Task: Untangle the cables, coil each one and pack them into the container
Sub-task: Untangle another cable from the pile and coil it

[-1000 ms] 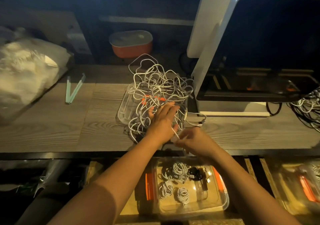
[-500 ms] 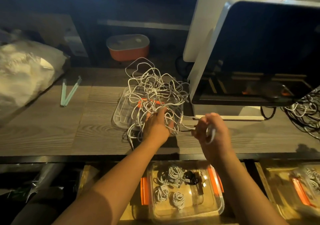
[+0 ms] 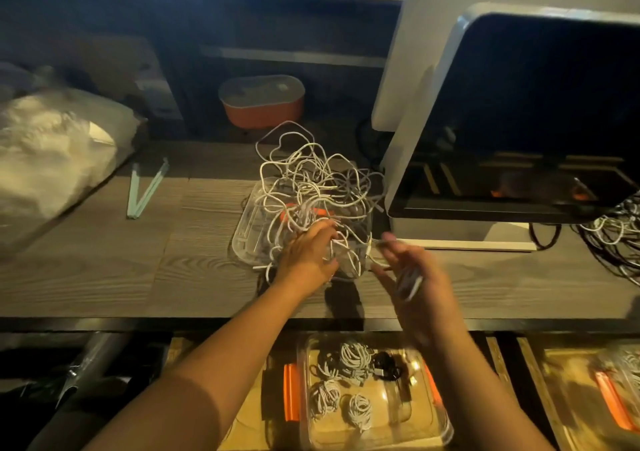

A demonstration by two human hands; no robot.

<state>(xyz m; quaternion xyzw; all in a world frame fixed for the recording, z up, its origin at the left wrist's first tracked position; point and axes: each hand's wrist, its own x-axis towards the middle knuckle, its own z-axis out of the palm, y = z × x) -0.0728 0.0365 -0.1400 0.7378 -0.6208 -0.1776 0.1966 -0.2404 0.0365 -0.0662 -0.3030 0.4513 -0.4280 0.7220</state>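
A tangle of white cables (image 3: 311,187) is heaped on a clear plastic tray (image 3: 246,239) on the wooden desk. My left hand (image 3: 308,253) rests on the tangle's near edge, its fingers curled into the strands. Just to the right my right hand (image 3: 412,277) is blurred by motion; loops of one white cable (image 3: 410,286) lie across it, and the cable runs back to the tangle. Below the desk edge sits a clear container (image 3: 441,426) with orange latches, holding several coiled white cables and a black one.
A large white machine (image 3: 415,69) with a dark window stands right of the tangle. An orange lidded box (image 3: 261,104) is behind, a plastic bag (image 3: 52,145) at left, two green sticks (image 3: 145,190) nearby. More cables (image 3: 616,239) and another container (image 3: 588,398) lie at right.
My right hand rose from the desk edge with one cable and wound loops of it, drawing it out to the right. My left hand stayed on the tangle and curled in.
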